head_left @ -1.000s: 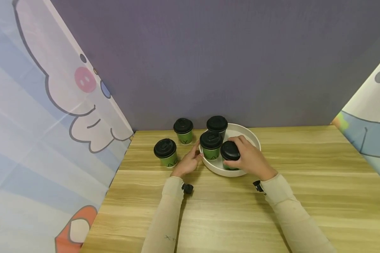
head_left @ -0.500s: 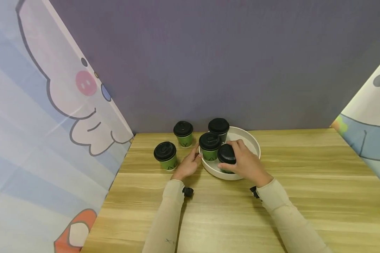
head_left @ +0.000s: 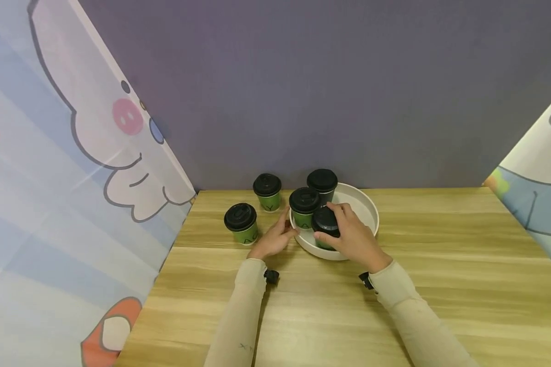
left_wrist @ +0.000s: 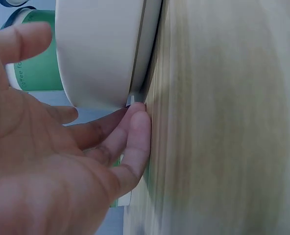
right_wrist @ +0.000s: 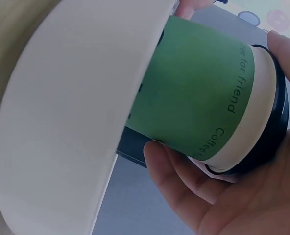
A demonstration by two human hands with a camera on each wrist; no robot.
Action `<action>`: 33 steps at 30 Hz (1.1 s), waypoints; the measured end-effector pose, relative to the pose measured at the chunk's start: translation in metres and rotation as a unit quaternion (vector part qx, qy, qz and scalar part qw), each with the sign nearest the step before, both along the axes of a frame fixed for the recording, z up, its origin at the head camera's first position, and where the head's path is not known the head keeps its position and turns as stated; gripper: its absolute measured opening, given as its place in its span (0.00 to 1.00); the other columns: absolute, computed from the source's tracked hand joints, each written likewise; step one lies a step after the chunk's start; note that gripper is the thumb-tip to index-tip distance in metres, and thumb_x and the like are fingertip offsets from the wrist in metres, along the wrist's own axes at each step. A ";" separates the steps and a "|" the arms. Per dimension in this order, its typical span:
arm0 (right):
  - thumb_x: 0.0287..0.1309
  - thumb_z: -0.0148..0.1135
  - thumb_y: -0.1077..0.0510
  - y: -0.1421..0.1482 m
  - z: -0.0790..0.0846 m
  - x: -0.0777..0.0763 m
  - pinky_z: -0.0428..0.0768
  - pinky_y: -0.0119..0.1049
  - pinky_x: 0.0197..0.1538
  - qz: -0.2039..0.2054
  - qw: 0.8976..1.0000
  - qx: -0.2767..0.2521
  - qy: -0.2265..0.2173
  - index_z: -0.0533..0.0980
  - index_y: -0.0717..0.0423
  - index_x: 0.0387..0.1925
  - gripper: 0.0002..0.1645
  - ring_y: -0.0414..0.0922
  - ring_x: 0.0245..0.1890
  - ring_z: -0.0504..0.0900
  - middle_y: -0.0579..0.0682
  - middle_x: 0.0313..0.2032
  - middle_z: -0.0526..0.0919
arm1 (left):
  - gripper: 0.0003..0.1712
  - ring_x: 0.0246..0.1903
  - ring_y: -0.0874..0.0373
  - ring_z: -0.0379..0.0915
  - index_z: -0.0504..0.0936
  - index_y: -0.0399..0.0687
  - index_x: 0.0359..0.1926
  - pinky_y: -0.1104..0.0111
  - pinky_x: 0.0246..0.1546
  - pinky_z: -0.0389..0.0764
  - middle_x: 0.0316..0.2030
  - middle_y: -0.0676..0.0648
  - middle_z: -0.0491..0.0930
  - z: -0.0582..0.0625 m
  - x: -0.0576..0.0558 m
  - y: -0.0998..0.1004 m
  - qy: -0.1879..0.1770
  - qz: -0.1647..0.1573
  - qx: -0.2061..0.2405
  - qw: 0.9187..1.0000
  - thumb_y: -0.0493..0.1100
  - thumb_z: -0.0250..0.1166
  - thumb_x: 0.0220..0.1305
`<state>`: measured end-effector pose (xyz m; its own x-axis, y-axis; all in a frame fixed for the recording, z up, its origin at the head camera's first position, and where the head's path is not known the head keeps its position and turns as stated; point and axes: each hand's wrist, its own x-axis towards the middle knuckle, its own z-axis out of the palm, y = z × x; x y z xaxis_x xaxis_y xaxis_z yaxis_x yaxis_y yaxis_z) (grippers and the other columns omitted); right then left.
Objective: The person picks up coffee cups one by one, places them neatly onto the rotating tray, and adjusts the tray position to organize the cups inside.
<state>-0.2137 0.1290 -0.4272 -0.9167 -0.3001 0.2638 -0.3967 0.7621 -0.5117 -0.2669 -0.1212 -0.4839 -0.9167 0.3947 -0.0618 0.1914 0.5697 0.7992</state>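
My right hand (head_left: 355, 237) grips a green paper coffee cup (right_wrist: 199, 88) by its black lid (head_left: 325, 221), fingers and thumb round the sides. The cup stands upright within the round white tray (head_left: 369, 206). Two more lidded cups share the tray: a green coffee cup (head_left: 304, 204) at the left and a dark coffee cup (head_left: 322, 183) behind. At the tray's left side rests my left hand (head_left: 273, 239), its fingertips at the base of the wall in the left wrist view and its thumb (left_wrist: 30, 39) near the rim. Nothing is gripped by it.
Left of the tray, a green coffee cup (head_left: 267, 191) stands toward the back, with another green coffee cup (head_left: 241, 223) nearer. A grey panel (head_left: 340, 92) rises behind the wooden table (head_left: 441, 244). A cartoon-printed sheet (head_left: 87, 214) hangs along the left.
My right hand has shifted left with its cup, bringing it up against the left cup in view. The dark cup behind sits slightly farther right in the tray. My left hand stays at the tray.
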 end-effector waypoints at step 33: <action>0.78 0.43 0.35 0.009 0.004 -0.002 0.76 0.65 0.58 -0.011 0.999 -0.050 0.000 0.59 0.53 0.78 0.39 0.63 0.64 0.75 0.61 0.70 0.69 | 0.49 0.65 0.49 0.70 0.38 0.67 0.83 0.50 0.68 0.70 0.70 0.43 0.70 0.000 0.002 -0.004 -0.013 -0.006 0.031 0.999 0.55 0.59 0.74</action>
